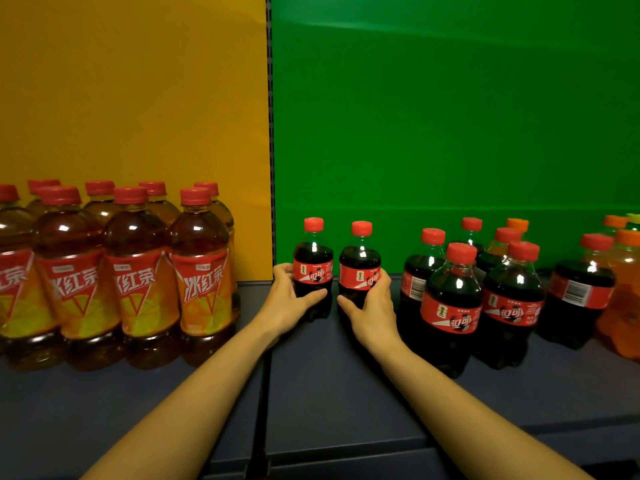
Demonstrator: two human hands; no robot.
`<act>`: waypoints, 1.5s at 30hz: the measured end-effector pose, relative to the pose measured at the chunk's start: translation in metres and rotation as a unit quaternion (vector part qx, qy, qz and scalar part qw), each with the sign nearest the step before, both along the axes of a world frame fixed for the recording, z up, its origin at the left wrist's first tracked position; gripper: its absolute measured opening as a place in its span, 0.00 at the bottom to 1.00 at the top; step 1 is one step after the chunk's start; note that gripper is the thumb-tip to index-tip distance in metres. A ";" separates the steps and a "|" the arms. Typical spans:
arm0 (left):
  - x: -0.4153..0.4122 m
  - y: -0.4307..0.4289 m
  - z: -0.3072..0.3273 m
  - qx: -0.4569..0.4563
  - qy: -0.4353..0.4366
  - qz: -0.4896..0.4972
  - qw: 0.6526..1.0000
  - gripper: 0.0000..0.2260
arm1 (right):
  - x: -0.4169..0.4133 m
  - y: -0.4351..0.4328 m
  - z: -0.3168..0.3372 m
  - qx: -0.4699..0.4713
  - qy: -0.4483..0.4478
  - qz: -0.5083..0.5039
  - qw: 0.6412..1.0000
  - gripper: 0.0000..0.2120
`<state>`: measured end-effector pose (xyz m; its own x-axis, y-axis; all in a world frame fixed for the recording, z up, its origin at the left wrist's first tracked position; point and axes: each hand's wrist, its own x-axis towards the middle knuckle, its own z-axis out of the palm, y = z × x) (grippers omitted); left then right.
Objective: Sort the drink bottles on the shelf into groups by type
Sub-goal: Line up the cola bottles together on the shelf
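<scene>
Gripping one upright cola bottle [312, 268] with left hand [289, 301], another [360, 271] with right hand [372, 311], on the shelf [329, 382] just right of the divider post [270, 133]; standing farther right, cola cluster [478, 299]; left of the post, iced tea bottles [135, 271].

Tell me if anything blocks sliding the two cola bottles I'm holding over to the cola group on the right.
Nothing visible does. The left hand holds one cola bottle, the right hand the other. The dark shelf between them and the cola group is bare.
</scene>
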<state>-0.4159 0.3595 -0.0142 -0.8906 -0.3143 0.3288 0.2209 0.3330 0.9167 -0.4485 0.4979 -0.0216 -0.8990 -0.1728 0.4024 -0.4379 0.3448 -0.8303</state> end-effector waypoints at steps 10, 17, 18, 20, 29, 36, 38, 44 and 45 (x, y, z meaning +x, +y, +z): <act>0.004 0.007 0.000 -0.023 0.024 -0.023 0.999 0.28 | -0.008 -0.002 -0.001 -0.016 0.014 0.015 1.000 0.38; 0.000 0.009 -0.003 -0.069 0.033 0.017 0.997 0.29 | -0.009 -0.005 -0.005 0.003 0.020 -0.013 1.000 0.39; 0.000 0.010 -0.003 -0.084 0.045 0.035 0.995 0.30 | -0.008 -0.006 -0.005 0.012 0.014 -0.014 1.000 0.39; 0.002 0.016 0.000 -0.114 0.071 0.076 0.988 0.34 | -0.003 -0.005 -0.001 0.029 0.005 -0.008 1.000 0.40; 0.035 0.054 0.017 -0.151 0.291 0.063 0.943 0.17 | 0.066 0.052 0.017 0.035 0.008 0.160 0.986 0.32; 0.035 0.119 -0.001 -0.224 0.140 -0.098 0.959 0.26 | 0.082 0.150 0.028 -0.022 0.109 0.104 0.988 0.14; 0.032 0.136 -0.002 -0.199 0.110 -0.089 0.970 0.31 | 0.068 0.173 0.026 -0.040 0.171 0.005 0.984 0.13; 0.021 0.154 -0.002 -0.150 0.074 -0.037 0.985 0.31 | 0.018 0.203 0.014 -0.035 0.030 -0.030 0.998 0.39; 0.021 0.155 -0.002 -0.148 0.071 -0.033 0.986 0.31 | 0.014 0.203 0.011 -0.031 0.011 -0.017 0.999 0.40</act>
